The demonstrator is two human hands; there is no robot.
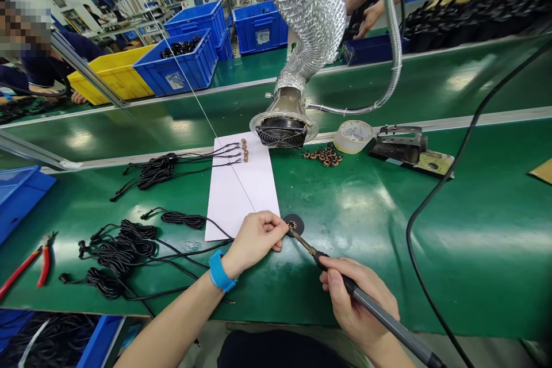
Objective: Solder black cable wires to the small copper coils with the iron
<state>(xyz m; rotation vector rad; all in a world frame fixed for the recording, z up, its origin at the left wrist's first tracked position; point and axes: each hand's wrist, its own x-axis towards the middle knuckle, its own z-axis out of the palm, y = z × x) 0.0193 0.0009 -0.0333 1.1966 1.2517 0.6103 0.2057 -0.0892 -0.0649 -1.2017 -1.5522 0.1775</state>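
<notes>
My right hand [362,299] is closed around the handle of a soldering iron [375,310]. Its tip reaches a small ring-shaped part with coppery pins [292,224], which lies on a black round disc [299,230]. From the other side, my left hand [259,236], with a blue wristband [221,271], pinches close to that part. A thin solder wire [198,100] runs down from above to my left hand; its end is hidden by the fingers. Beside the left hand lies a white sheet [241,195] bearing several small brass-coloured parts [245,152] and cable ends.
Bundled black cables [125,247] and red-handled cutters [43,259] lie left. A fume duct [284,118] hangs over the bench. Behind are loose coppery parts [325,156], a tape roll [353,137] and an iron stand [409,149]. A black cord [418,264] crosses right. Co-workers sit opposite.
</notes>
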